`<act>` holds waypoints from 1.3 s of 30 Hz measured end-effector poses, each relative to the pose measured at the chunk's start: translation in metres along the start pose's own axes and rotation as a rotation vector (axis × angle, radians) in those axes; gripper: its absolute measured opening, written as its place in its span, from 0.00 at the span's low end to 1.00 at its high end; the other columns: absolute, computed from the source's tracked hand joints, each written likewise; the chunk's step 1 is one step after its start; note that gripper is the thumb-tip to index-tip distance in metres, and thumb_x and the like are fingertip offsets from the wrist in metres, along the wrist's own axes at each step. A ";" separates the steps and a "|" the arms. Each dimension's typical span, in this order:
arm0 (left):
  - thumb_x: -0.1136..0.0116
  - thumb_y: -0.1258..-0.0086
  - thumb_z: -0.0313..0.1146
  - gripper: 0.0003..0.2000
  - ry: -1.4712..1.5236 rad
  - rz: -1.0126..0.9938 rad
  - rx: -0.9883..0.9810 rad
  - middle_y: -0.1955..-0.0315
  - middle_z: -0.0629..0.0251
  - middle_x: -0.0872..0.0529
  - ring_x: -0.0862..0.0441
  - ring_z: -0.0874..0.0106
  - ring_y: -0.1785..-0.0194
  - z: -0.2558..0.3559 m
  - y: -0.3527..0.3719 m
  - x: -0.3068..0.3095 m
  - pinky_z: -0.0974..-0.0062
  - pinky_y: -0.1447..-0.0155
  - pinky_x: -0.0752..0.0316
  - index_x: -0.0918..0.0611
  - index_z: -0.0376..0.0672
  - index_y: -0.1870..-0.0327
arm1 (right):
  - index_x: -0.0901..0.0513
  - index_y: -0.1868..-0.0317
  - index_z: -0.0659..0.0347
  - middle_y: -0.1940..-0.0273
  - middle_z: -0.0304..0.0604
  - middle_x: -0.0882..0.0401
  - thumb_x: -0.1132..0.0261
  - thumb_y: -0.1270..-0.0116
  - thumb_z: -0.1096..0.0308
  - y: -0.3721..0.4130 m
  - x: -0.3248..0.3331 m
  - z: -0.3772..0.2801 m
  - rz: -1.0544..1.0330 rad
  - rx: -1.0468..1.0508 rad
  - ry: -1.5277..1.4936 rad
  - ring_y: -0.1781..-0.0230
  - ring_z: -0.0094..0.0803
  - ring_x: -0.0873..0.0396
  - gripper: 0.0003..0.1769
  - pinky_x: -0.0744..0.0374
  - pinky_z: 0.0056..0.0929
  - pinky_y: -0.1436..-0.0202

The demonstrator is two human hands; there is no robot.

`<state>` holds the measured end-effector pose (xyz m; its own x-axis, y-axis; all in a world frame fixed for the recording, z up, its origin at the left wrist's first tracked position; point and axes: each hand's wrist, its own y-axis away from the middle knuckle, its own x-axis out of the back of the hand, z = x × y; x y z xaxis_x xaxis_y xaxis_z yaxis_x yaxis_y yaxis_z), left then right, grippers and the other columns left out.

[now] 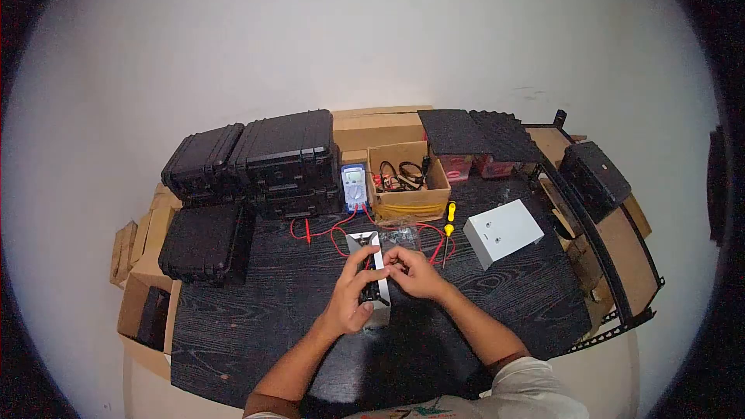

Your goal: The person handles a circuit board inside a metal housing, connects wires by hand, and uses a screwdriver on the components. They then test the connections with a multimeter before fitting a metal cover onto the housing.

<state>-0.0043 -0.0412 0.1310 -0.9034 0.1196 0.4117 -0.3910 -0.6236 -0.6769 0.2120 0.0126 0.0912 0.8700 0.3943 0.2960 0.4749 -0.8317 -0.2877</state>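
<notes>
An open white casing (379, 314) with black parts and a bit of red wire inside stands on the dark wood-grain table. My left hand (353, 295) is wrapped over its left side, fingers reaching across the opening. At its right edge my right hand (413, 272) has its fingers pinched together; anything between them is too small to make out. Behind the casing lies a clear plastic bag (400, 237). To the right are a yellow screwdriver (450, 219) and a white box-shaped cover (504, 233).
A blue multimeter (355, 187) with red leads leans by a cardboard box (410, 206) of cables. Black hard cases (283, 143) are stacked at the left. Black foam sheets (458, 132) lie at the back right, beside a black metal rack (601, 248).
</notes>
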 end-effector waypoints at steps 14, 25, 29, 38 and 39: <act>0.57 0.22 0.66 0.37 0.006 -0.004 0.003 0.27 0.34 0.33 0.33 0.38 0.25 0.000 0.000 0.000 0.47 0.22 0.39 0.19 0.39 0.35 | 0.20 0.52 0.65 0.61 0.48 0.15 0.36 0.27 0.71 -0.003 0.005 0.005 -0.020 0.184 0.371 0.61 0.35 0.13 0.07 0.16 0.35 0.55; 0.57 0.22 0.65 0.36 0.014 -0.002 -0.004 0.27 0.34 0.33 0.33 0.38 0.24 0.000 -0.001 0.000 0.47 0.22 0.40 0.19 0.38 0.35 | 0.19 0.56 0.64 0.67 0.40 0.18 0.34 0.34 0.74 0.002 -0.003 -0.014 0.082 0.058 0.175 0.67 0.23 0.19 0.08 0.20 0.28 0.61; 0.56 0.22 0.65 0.36 0.013 0.001 -0.009 0.28 0.34 0.33 0.32 0.38 0.25 -0.002 0.000 0.000 0.46 0.22 0.40 0.19 0.38 0.35 | 0.19 0.54 0.64 0.68 0.41 0.17 0.33 0.35 0.73 0.003 0.000 -0.015 0.013 0.050 0.270 0.67 0.26 0.17 0.10 0.19 0.30 0.60; 0.58 0.21 0.66 0.36 0.006 -0.010 -0.012 0.27 0.34 0.33 0.32 0.39 0.25 -0.002 -0.001 0.000 0.47 0.23 0.39 0.20 0.39 0.35 | 0.21 0.49 0.63 0.68 0.43 0.17 0.34 0.27 0.71 0.003 -0.002 -0.005 0.071 0.109 0.275 0.67 0.30 0.16 0.09 0.17 0.34 0.59; 0.58 0.21 0.66 0.36 0.005 -0.011 -0.012 0.27 0.34 0.33 0.32 0.39 0.25 -0.002 -0.001 0.000 0.47 0.23 0.39 0.20 0.39 0.35 | 0.20 0.50 0.63 0.68 0.41 0.18 0.34 0.27 0.72 0.003 -0.002 -0.006 0.076 0.126 0.289 0.68 0.26 0.18 0.09 0.19 0.31 0.60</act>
<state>-0.0044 -0.0393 0.1302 -0.9000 0.1301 0.4161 -0.4029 -0.6127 -0.6799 0.2107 0.0070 0.0956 0.8385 0.1901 0.5106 0.4380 -0.7926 -0.4242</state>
